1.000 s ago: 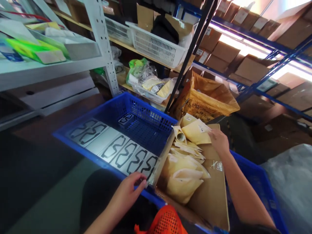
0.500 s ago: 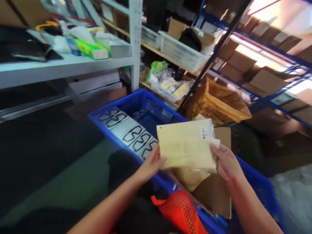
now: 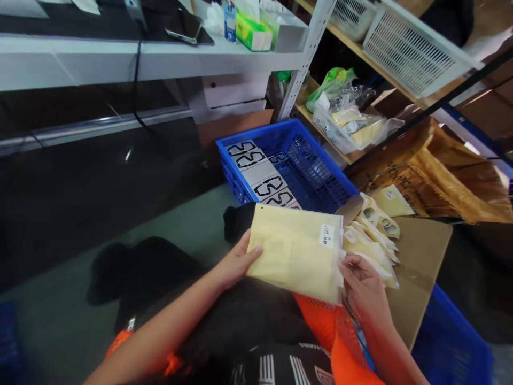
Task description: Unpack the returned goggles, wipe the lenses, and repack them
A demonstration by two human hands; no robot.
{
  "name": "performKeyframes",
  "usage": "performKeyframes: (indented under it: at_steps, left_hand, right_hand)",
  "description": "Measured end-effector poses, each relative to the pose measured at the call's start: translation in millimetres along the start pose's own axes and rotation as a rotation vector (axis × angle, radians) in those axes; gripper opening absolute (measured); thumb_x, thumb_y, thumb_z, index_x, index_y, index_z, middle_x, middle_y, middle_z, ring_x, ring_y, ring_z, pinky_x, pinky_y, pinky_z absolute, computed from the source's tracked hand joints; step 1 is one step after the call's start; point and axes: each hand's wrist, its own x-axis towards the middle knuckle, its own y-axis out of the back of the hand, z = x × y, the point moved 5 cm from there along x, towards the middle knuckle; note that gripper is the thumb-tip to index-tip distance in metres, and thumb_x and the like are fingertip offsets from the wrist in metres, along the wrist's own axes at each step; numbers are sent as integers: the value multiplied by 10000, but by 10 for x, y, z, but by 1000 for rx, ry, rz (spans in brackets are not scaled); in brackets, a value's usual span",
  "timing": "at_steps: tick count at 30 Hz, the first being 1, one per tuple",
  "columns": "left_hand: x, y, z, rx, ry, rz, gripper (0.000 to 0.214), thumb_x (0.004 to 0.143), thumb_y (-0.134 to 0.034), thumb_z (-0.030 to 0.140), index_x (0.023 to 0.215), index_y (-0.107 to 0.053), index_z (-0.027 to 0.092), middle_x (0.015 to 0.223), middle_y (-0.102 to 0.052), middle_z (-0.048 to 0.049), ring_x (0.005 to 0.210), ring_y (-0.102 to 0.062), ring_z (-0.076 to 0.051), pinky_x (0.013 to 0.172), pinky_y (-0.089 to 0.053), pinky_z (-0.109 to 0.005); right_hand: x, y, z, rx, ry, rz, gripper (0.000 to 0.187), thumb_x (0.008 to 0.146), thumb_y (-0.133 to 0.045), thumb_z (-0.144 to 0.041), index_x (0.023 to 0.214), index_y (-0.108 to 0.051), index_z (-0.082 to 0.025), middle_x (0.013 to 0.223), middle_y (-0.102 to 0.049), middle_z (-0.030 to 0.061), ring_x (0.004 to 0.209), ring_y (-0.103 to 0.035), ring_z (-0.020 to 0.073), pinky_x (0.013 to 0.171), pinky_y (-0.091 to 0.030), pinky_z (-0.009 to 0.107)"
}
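A flat, pale yellow zip bag [image 3: 296,256] with a small white label near its right end is held in front of my body. My left hand [image 3: 236,262] grips its left edge, thumb lying on top and the other fingers underneath. At the opposite end, my right hand [image 3: 364,286] pinches the clear zip edge between thumb and fingers. Just beyond my right hand, several similar yellow bags [image 3: 371,246] lie in an open cardboard box [image 3: 425,262].
A blue crate [image 3: 320,179] ahead holds white boxes [image 3: 258,168] with black outlines. A grey shelf [image 3: 160,67] at left carries a phone [image 3: 184,24] and a green tissue pack [image 3: 253,31]. White baskets [image 3: 417,51] and a large orange-brown sack [image 3: 433,166] stand at right.
My view has swung downward and to the right. The bag is lower and closer to my body, uncovering the yellow bags in the carton. Both hands keep hold of it.
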Motion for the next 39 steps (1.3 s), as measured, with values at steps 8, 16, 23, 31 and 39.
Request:
performKeyframes:
  at_steps: [8,16,23,31,39]
  left_hand:
    - [-319,307,-16,-57,11,63,777,760,-797,470,1392,-397,262,1321,-631,-117,1106,-669,-304,911,-578,-371]
    - [-720,648,-173,-54,-50,121,752,793,-782,402,1419,-384,276,1347,-613,-120,1115,-667,-309,905,-582,-369]
    - [-954,864,-187,20,-111,165,756,773,-801,386,1399,-395,261,1335,-620,-125,1151,-645,-321,879,-575,-353]
    - [-1171,1133,-144,-1,-245,217,670,790,-784,389,1351,-452,233,1321,-623,-114,1214,-597,-309,964,-518,-371]
    - [-1378,1333,-138,-61,-296,272,753,771,-805,360,1393,-408,208,1373,-573,-146,1201,-599,-298,1011,-481,-384]
  right_hand:
    - [-247,-373,25,106,-35,-127,347,706,-849,-399,913,-631,-224,884,-679,14,727,-606,149,646,-479,241]
    - [-459,-678,-28,-335,241,-196,160,670,-798,-316,792,-743,-227,1066,-613,82,1003,-595,254,777,-504,331]
    - [-642,-961,-163,-698,432,-284,211,823,-694,-426,876,-797,-249,791,-605,46,770,-573,212,708,-474,327]
    - [-386,-1325,186,-447,46,-485,465,753,-753,-535,1067,-661,-205,1055,-703,105,993,-663,261,884,-522,384]
    - [-254,-1869,596,-326,-245,-642,651,608,-879,-473,1143,-629,-200,1082,-689,86,1032,-643,242,928,-507,398]
